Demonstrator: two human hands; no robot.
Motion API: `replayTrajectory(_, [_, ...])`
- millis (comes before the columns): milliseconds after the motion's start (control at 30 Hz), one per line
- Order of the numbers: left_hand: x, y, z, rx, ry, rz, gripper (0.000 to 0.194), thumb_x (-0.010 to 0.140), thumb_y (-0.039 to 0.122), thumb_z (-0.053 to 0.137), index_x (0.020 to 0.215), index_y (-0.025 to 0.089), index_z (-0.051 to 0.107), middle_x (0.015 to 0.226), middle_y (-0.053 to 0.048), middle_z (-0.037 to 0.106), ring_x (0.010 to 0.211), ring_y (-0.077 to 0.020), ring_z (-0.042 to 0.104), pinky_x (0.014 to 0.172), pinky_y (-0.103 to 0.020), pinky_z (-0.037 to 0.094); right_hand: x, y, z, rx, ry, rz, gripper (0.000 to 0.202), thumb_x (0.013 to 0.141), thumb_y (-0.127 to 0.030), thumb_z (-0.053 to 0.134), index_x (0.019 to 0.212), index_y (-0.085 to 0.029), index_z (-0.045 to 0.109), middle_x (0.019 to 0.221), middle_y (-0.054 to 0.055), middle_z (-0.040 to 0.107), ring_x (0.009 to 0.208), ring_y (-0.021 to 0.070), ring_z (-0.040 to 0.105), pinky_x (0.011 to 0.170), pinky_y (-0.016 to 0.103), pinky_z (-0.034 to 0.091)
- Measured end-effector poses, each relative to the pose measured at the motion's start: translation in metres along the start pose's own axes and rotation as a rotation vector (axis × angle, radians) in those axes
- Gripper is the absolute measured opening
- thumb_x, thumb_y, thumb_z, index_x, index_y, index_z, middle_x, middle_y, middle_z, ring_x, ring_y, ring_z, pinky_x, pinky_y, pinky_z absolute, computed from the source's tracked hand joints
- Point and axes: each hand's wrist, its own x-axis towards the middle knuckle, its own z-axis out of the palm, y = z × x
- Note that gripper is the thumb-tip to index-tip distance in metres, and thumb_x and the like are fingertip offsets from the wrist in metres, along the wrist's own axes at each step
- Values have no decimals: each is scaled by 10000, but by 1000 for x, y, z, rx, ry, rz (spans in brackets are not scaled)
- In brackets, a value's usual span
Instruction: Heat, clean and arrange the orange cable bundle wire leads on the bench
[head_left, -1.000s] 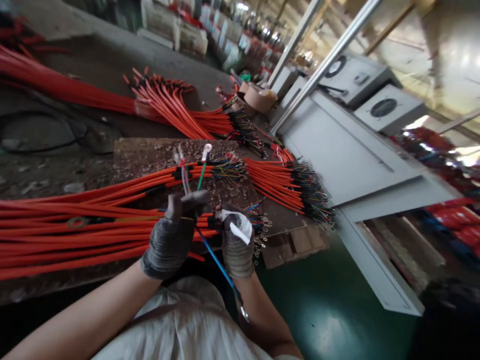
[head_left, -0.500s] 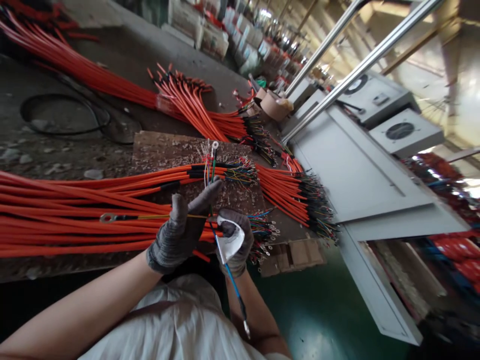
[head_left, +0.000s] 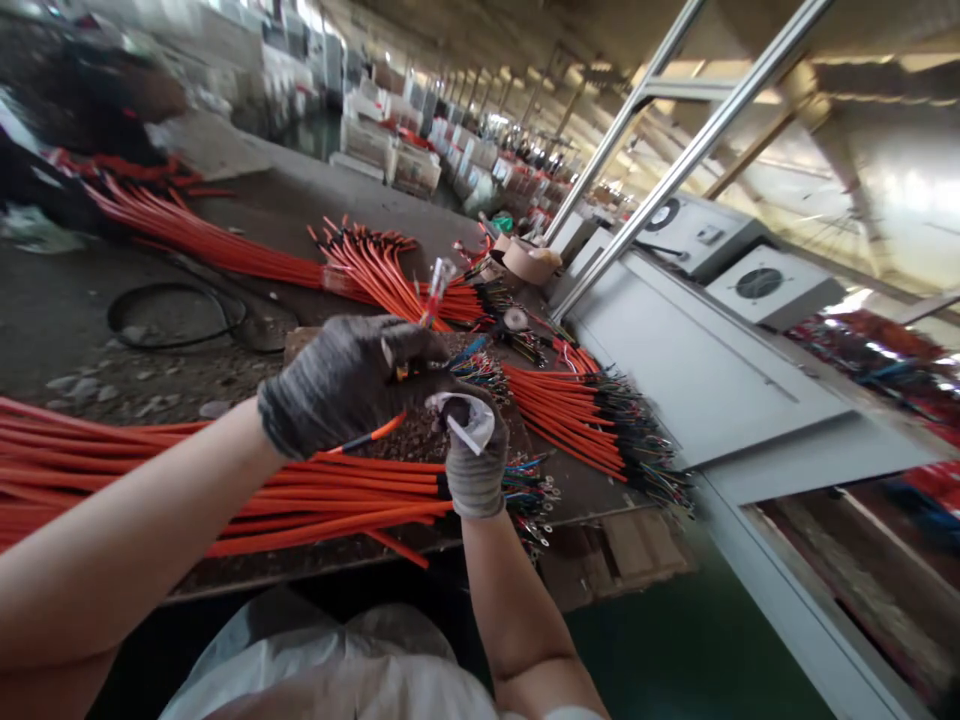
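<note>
Factory workshop: orange cable bundles (head_left: 574,420), grey cabinet (head_left: 690,355), exposed roof beams (head_left: 750,156).

one head camera is looking forward and down from above the pale clothing (head_left: 360,660), which is showing at the bottom edge. it is sitting close over the left hand (head_left: 352,375) and right hand (head_left: 476,460), facing across the counter (head_left: 292,205) and taking in distant boxes (head_left: 394,150); its view is leaning, a metal post (head_left: 679,177) slanting at upper right.

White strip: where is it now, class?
In the head view, just below centre, the white strip sits against the gloved right hand, beside the left hand.
</note>
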Motion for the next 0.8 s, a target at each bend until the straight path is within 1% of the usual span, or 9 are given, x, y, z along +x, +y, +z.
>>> replayTrajectory(100, [20,-7,-6,-32,-82,-284,167,778,209,687,836,65,749,659,-22,685,603,-130,544,615,-214,377,8,-4,6,-123,-14,-212,143,807,-308,630,914,-239,696,892,38,732,835,198,668,808,348,539])
replayTrajectory(133, [25,-10,-7,-7,-107,-344,144,759,176,695,815,54,747,638,-12,674,607,-128,535,614,-209,363,10,-3,7,-180,-31,-270,155,835,-293,603,943,-243,702,922,43,734,862,199,665,827,353,529])
replayTrajectory(267, [35,-15,-8,55,-120,-403,133,747,122,688,828,36,748,628,9,655,617,-113,512,612,-189,327,18,0,5,-470,-141,-439,209,894,-287,530,959,-272,729,949,38,738,901,207,644,872,377,483])
replayTrajectory(433, [33,-20,-4,49,-139,-451,159,798,152,653,855,34,744,617,24,623,604,-91,470,593,-177,309,16,-8,4,-717,-252,-639,242,835,-243,572,990,-309,745,990,16,746,936,209,632,904,373,420])
replayTrajectory(500, [29,-23,-3,58,-125,-474,155,794,161,659,842,40,743,610,24,612,594,-90,457,581,-181,300,14,-6,5,-745,-304,-601,270,801,-225,593,1002,-318,747,1015,13,743,960,214,627,935,378,406])
replayTrajectory(533, [26,-24,-3,55,-115,-490,144,786,152,661,831,40,740,609,22,611,586,-89,448,577,-183,299,13,-4,5,-717,-296,-553,263,802,-223,591,994,-315,746,1011,15,740,968,214,624,944,382,407])
replayTrajectory(600, [21,-27,-5,22,-87,-508,133,786,142,651,816,39,730,607,22,610,567,-82,421,569,-184,304,12,4,9,-557,-195,-438,215,828,-234,582,963,-291,739,987,26,733,960,210,627,933,383,434])
replayTrajectory(700, [11,-28,-10,-48,-4,-506,127,793,160,638,795,54,707,557,36,566,550,-79,390,548,-181,310,10,13,20,-234,-7,-260,145,850,-268,586,899,-247,721,908,34,732,868,196,649,840,358,499])
replayTrajectory(800, [-6,-16,-12,-151,87,-479,115,793,198,628,769,96,674,521,41,523,505,-78,404,500,-182,316,4,10,26,-87,-13,-166,121,831,-295,610,850,-227,709,890,34,741,841,189,669,827,344,526])
